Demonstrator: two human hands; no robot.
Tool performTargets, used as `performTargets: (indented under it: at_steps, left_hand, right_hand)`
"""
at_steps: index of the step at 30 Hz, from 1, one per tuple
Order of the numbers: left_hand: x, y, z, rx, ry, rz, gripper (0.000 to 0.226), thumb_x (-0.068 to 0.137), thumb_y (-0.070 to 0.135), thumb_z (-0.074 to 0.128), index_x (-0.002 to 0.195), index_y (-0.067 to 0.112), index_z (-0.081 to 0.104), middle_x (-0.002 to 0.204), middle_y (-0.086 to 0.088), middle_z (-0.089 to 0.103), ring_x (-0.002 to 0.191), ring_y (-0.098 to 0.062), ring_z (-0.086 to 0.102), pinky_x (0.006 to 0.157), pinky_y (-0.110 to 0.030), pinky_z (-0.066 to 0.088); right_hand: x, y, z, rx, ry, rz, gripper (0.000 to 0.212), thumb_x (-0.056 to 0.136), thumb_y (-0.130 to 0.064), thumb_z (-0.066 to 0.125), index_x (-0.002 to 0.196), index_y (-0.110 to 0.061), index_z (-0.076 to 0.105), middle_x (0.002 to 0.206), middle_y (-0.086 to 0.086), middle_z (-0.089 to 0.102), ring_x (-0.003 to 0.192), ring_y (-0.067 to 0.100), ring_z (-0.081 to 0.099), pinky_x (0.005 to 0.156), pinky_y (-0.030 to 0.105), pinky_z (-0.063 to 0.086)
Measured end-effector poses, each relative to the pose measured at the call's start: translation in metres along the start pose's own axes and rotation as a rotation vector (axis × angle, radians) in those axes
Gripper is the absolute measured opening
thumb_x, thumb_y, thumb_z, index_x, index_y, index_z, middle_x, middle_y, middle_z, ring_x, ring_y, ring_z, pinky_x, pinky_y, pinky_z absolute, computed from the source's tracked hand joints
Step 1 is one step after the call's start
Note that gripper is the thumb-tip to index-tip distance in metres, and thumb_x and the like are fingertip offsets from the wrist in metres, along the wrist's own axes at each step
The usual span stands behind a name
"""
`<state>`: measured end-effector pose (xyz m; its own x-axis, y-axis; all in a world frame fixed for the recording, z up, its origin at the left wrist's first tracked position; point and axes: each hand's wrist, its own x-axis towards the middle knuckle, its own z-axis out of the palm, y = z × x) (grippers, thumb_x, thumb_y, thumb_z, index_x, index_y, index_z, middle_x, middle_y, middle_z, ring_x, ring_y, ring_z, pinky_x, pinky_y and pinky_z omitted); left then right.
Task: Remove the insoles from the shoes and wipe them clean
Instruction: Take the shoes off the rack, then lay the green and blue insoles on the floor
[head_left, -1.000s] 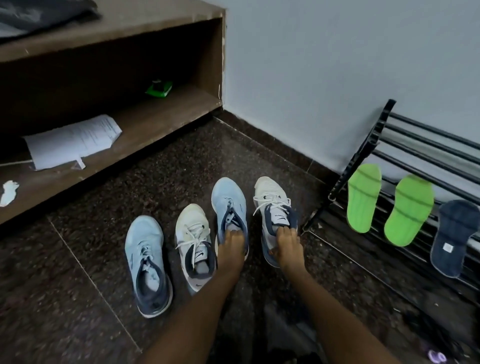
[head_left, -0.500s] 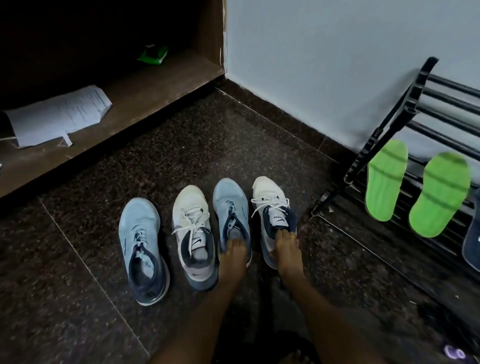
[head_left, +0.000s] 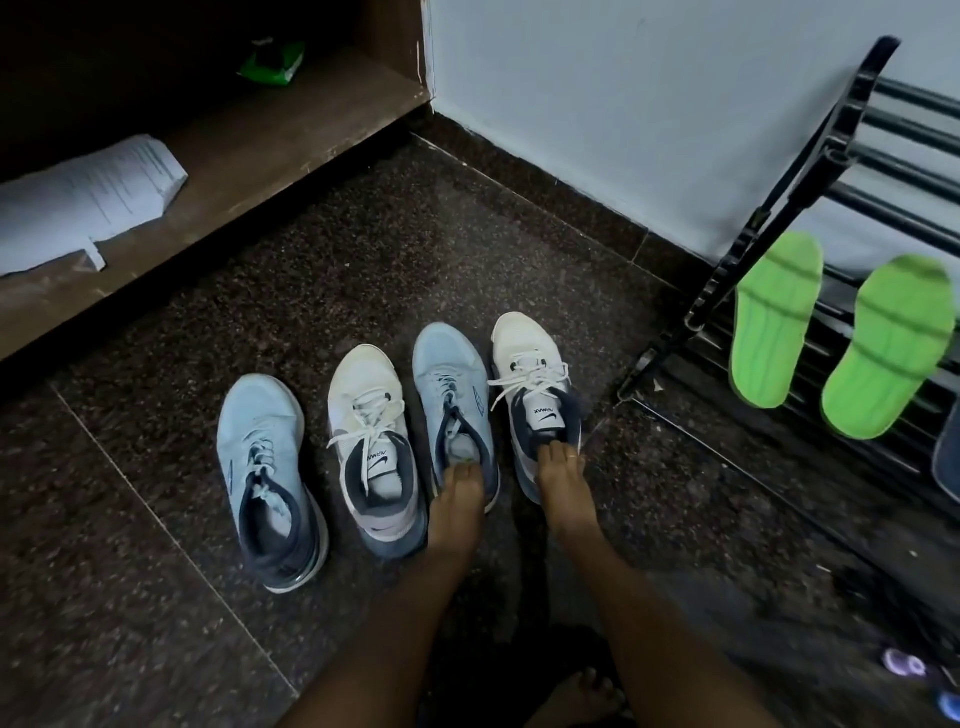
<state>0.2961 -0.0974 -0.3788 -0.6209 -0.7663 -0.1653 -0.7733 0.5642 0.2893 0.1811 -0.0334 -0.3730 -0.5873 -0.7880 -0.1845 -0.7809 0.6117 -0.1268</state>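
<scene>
Speckled dark stone floor (head_left: 363, 270), four shoes in a row at centre frame. Left hand (head_left: 457, 493) hooked over the heel rim of the light blue shoe (head_left: 449, 384), fingers curled into its opening; right hand (head_left: 563, 480) gripping the white shoe (head_left: 524, 358) likewise (fingertips hidden inside). Green insoles (head_left: 776, 317) propped on the black rack (head_left: 831, 153), right of frame.

papers (head_left: 88, 202) and green packet (head_left: 272, 62) on wooden shelf (head_left: 291, 140); black rack (head_left: 835, 154).

Beyond the fingers (head_left: 556, 453) bare floor (head_left: 415, 260) runs open to the wall (head_left: 623, 104); a black rack (head_left: 773, 208) flanks them rightward, two shoes (head_left: 371, 415) leftward.
</scene>
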Motion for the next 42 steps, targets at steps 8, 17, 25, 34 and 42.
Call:
performTargets:
  at_steps: [8,17,25,34,42]
  left_hand:
    - [0.008,0.011,-0.005,0.153,0.120,0.155,0.052,0.051,0.027,0.093,0.094,0.006,0.072,0.090,-0.010,0.072,0.086,-0.024,0.070,0.078,-0.043,0.057]
    - [0.016,0.068,-0.070,0.227,0.244,0.312,0.054,0.066,0.030,0.083,0.112,0.006,0.070,0.117,-0.010,0.068,0.108,-0.022,0.066,0.089,-0.038,0.052]
    - [0.001,0.143,-0.142,0.184,0.228,0.384,0.056,0.104,0.030,0.029,0.150,0.003,0.014,0.158,-0.012,0.017,0.146,-0.022,0.016,0.118,-0.036,0.012]
    - [-0.004,0.238,-0.150,0.077,0.236,0.524,0.054,0.105,0.027,0.027,0.152,0.008,0.010,0.160,-0.008,0.012,0.148,-0.019,0.008,0.118,-0.032,0.006]
    - [0.038,0.286,-0.109,0.098,0.146,0.539,0.052,0.105,0.026,0.027,0.150,0.004,0.014,0.157,-0.012,0.020,0.146,-0.022,0.017,0.116,-0.029,0.014]
  right_hand:
    - [-0.003,0.009,-0.018,-0.056,-0.088,-0.114,0.042,0.092,0.001,0.036,0.134,-0.001,0.033,0.135,0.015,0.040,0.126,0.028,0.036,0.110,0.038,0.021]
    - [-0.016,0.022,-0.094,-0.091,0.246,-0.141,0.050,0.042,-0.010,0.086,0.087,-0.003,0.067,0.080,0.011,0.065,0.075,0.026,0.065,0.072,0.038,0.055]
    - [-0.048,0.069,-0.184,-0.135,0.348,-0.056,0.049,0.091,-0.008,0.047,0.137,0.004,0.034,0.138,0.022,0.040,0.132,0.033,0.033,0.111,0.044,0.020]
    - [-0.072,0.174,-0.244,-0.144,0.323,0.210,0.051,0.095,-0.026,0.043,0.139,-0.004,0.028,0.138,0.014,0.039,0.130,0.027,0.031,0.108,0.036,0.021]
    - [-0.079,0.257,-0.221,-0.038,0.170,0.400,0.042,0.096,-0.028,0.043,0.129,-0.002,0.038,0.131,0.015,0.043,0.124,0.029,0.037,0.100,0.034,0.030]
